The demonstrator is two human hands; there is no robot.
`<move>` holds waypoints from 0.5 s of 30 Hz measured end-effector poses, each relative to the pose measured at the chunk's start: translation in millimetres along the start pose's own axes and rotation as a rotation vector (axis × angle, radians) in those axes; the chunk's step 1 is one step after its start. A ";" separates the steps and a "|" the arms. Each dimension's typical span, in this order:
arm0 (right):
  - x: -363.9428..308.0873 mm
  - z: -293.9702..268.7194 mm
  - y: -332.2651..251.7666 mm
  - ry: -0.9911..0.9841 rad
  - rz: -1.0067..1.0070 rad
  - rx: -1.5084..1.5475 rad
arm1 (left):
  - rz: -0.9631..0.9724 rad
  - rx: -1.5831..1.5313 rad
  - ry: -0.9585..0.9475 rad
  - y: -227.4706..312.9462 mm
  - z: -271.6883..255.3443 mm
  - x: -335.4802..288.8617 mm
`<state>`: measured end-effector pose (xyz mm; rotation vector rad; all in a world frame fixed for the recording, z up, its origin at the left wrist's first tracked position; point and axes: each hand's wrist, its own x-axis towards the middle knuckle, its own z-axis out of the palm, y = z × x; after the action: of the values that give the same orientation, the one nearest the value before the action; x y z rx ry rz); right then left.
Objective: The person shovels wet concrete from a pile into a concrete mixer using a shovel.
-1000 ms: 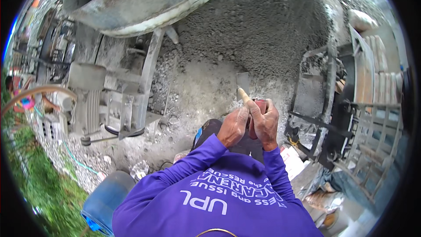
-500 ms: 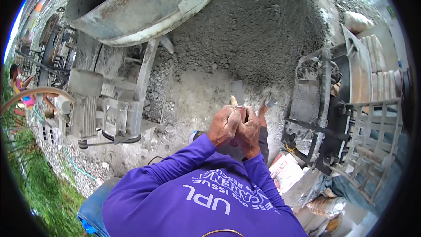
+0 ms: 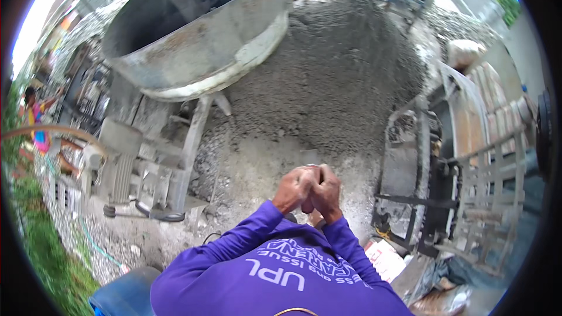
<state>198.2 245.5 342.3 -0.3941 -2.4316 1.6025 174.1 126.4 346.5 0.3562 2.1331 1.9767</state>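
Note:
Both hands are clasped together in front of my chest, fingers curled round the top of what looks like a shovel. My left hand [image 3: 294,189] presses against my right hand [image 3: 326,191], and the grip between them is mostly hidden. Just past the knuckles, a small part of the flat grey shovel blade [image 3: 310,155] shows against the ground. Beyond it spreads a large heap of dark grey sand and gravel mix [image 3: 333,76].
A big round metal mixer pan [image 3: 199,47] stands at the far left, above a motor and frame [image 3: 120,152]. On the right are a metal frame [image 3: 401,169] and a slatted rack [image 3: 489,205]. A blue container [image 3: 126,292] sits lower left. Another person [image 3: 38,120] is at far left.
The view has tilted up, so the mixer pan and heap sit lower and more of the pan's inside shows. My clasped hands now cover more of the shovel.

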 end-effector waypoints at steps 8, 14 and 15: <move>3.5 -17.2 -4.0 0.071 0.086 0.029 | -0.150 -0.086 -0.138 11.1 12.6 14.3; -12.7 -6.4 -9.1 0.187 0.057 -0.016 | -0.083 -0.047 -0.313 9.9 -4.5 11.6; -20.1 -12.9 -13.9 0.125 0.138 0.000 | -0.146 -0.057 -0.359 6.6 -5.2 5.6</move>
<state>219.6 244.8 359.7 -0.6554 -2.3563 1.5798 167.4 123.7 353.5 0.4888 1.8222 1.7370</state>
